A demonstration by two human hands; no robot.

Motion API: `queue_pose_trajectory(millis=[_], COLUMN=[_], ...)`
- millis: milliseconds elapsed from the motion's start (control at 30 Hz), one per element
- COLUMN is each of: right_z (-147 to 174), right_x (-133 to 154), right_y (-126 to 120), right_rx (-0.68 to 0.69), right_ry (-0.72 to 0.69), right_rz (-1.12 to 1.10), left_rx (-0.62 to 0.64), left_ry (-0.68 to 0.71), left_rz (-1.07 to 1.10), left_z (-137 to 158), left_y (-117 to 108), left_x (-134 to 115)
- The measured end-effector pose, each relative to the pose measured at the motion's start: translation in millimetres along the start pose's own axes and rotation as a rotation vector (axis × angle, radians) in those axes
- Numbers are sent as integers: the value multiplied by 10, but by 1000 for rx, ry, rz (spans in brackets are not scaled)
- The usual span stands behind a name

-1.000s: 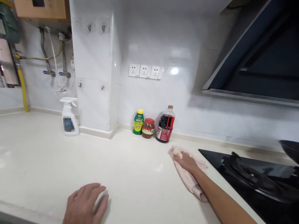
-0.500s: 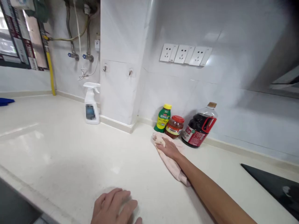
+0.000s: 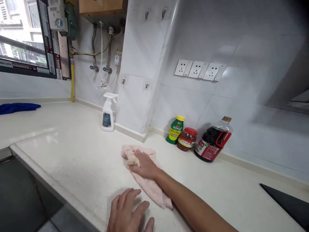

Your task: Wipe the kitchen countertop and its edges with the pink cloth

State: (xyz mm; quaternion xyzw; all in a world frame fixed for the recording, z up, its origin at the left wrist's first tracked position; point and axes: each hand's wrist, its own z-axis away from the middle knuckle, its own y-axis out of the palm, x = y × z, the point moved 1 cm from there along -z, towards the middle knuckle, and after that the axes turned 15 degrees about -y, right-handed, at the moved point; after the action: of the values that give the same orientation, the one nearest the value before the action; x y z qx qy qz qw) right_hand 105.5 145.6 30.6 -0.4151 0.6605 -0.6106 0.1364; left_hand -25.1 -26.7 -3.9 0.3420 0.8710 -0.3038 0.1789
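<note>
A pale pink cloth lies spread and bunched on the white countertop. My right hand presses down on it, fingers closed over a bunched fold. Nearer to me, my left hand hovers at or rests on the counter near its front edge, fingers spread and holding nothing; contact with the surface is hard to make out. Behind the cloth, against the wall, stand a green bottle with a yellow cap, a red-lidded jar and a large bottle of dark liquid with a red handle.
A white spray bottle stands by the wall pillar. A blue cloth lies at the far left. On the right is a black panel. Sockets and pipe valves are on the walls.
My right hand has slid the pink cloth leftward and toward me, away from the bottles and jar. The view has shifted left, showing more of the window and blue cloth. My left hand stays spread.
</note>
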Motion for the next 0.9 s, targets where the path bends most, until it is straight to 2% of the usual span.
queue_pose_trajectory(millis=[100,167,200,267,400,533,667,800,900], right_z=[222,379,451,589,965,1637,2593,3637,4170], right_x=[302,348,310,116,-515,-979,-1116,-1148,-1133], right_y=[74,58,26,-79,-380,-643,-758,-699,-634], right_rx=[28,31,33,47,12,-41,-57,-146,-204], right_ry=[-156,-209,-189,-31,409,693,861,936,994], right_rz=[-96,-129,-116,-40,132,210,253,327,394], left_rx=[-3,24,37,46,54,75,71,70,75], left_ry=[23,71,97,124,103,98,86,67,55], left_rz=[-17,-57,-78,-116,-163,-178,-163,-115,-78], left_z=[-15,-32,-41,-54,-55,-52,-53,-28,-17], left_y=[-57,-104,-124,-155,-172,-169,-169,-161,-155], left_x=[14,25,28,25,6,7,15,17,6])
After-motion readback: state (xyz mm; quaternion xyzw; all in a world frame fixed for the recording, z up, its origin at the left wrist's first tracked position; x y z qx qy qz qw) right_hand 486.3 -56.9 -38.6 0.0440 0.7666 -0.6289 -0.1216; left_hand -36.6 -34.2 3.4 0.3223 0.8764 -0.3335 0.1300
